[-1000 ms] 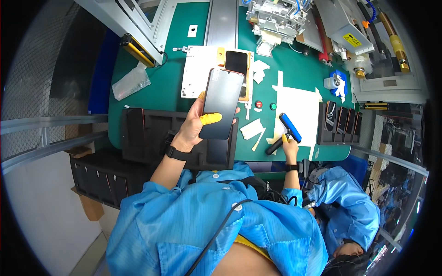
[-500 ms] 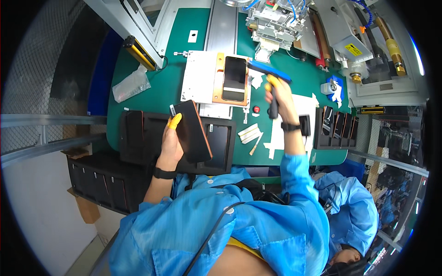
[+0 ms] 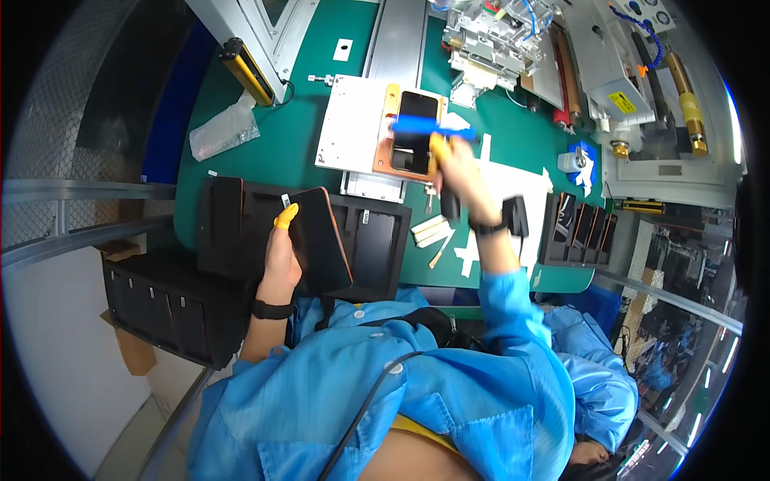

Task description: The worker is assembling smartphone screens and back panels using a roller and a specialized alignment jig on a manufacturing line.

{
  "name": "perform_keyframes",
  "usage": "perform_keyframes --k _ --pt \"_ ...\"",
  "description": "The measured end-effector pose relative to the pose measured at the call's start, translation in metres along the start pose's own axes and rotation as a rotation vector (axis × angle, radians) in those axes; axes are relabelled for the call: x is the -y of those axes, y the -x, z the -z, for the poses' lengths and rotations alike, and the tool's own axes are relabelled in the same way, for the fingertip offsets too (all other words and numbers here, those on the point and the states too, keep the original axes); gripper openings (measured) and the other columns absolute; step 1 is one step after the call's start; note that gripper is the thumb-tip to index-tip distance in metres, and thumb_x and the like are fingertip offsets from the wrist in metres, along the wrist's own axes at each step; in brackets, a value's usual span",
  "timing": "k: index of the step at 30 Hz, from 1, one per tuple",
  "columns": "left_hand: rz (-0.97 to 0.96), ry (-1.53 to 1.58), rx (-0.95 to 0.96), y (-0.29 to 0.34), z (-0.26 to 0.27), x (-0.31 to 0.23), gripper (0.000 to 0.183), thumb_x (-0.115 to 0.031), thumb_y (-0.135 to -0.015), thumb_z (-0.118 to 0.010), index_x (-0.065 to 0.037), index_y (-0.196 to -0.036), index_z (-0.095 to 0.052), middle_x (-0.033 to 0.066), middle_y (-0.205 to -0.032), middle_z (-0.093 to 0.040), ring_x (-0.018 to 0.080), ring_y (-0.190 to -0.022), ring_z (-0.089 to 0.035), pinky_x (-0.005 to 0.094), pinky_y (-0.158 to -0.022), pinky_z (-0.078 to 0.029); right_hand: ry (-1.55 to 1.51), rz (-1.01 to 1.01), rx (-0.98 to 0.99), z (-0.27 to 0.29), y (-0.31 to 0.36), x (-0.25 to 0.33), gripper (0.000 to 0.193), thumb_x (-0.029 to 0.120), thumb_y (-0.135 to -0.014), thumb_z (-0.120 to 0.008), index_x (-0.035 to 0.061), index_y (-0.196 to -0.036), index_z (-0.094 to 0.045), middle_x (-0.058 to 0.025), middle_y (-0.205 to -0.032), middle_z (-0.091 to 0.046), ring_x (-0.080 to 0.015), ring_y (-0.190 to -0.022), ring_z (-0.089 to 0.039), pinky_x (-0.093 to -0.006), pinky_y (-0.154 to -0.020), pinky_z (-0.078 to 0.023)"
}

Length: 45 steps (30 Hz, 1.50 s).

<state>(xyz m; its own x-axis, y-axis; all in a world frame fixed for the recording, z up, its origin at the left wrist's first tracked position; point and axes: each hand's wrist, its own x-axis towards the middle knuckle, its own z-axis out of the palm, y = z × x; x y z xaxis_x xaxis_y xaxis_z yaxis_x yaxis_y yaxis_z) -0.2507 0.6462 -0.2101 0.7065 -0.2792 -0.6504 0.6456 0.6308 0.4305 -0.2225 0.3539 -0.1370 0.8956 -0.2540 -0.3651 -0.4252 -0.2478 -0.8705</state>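
Observation:
My left hand (image 3: 279,263), with a yellow cot on a digit, grips a dark phone (image 3: 322,244) with an orange edge by its left side. It holds the phone tilted above a black foam tray (image 3: 271,200). My right hand (image 3: 464,172) is closed round the black handle of a blue roller (image 3: 417,125), slightly blurred. The roller lies across a second phone (image 3: 419,103), which sits in an orange-brown frame (image 3: 382,156) on a white fixture plate (image 3: 341,132). Whether the roller touches the glass I cannot tell.
Metal machinery (image 3: 497,48) stands behind the fixture. White strips (image 3: 431,231) and a small brush (image 3: 440,250) lie near the tray. At right is another tray of phones (image 3: 577,232); at left, a clear plastic bag (image 3: 224,132). A person in blue (image 3: 597,369) is at lower right.
My right hand has brought the roller left, from beside the fixture to over the phone in it. My left hand and its phone have shifted slightly left and down.

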Motion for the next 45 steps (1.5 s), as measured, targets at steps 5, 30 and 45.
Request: perform_keyframes --k 5,30,45 --pt "-0.101 -0.170 -0.072 0.004 -0.018 0.003 0.022 -0.021 -0.086 -0.049 -0.005 -0.100 -0.055 0.0035 -0.099 -0.057 0.0119 -0.093 -0.054 0.0240 -0.083 -0.041 -0.290 -0.138 -0.042 0.020 -0.098 -0.006 0.028 0.025 -0.085 -0.046 -0.0002 -0.078 -0.038 -0.0069 -0.055 -0.049 -0.0139 -0.041 -0.048 -0.0274 -0.038 -0.044" --pt "-0.273 -0.530 0.141 0.011 -0.098 0.034 0.027 -0.010 -0.084 -0.054 -0.004 -0.110 -0.051 0.0001 -0.097 -0.054 0.0071 -0.089 -0.049 0.0195 -0.079 -0.039 -0.203 -0.322 -0.824 0.149 0.032 -0.272 0.016 0.009 -0.084 -0.041 -0.0020 -0.090 -0.031 -0.0067 -0.056 -0.046 -0.0140 -0.038 -0.045 -0.0271 -0.033 -0.039" --pt "-0.224 -0.639 0.175 0.014 -0.117 0.037 0.026 -0.007 -0.083 -0.053 -0.003 -0.109 -0.049 0.0005 -0.094 -0.053 0.0061 -0.086 -0.048 0.0196 -0.075 -0.038 0.674 -0.456 -1.256 0.006 0.091 -0.205 0.049 0.013 -0.077 -0.058 -0.0076 -0.117 -0.037 -0.0202 -0.092 -0.055 -0.0332 -0.091 -0.053 -0.0422 -0.083 -0.041"
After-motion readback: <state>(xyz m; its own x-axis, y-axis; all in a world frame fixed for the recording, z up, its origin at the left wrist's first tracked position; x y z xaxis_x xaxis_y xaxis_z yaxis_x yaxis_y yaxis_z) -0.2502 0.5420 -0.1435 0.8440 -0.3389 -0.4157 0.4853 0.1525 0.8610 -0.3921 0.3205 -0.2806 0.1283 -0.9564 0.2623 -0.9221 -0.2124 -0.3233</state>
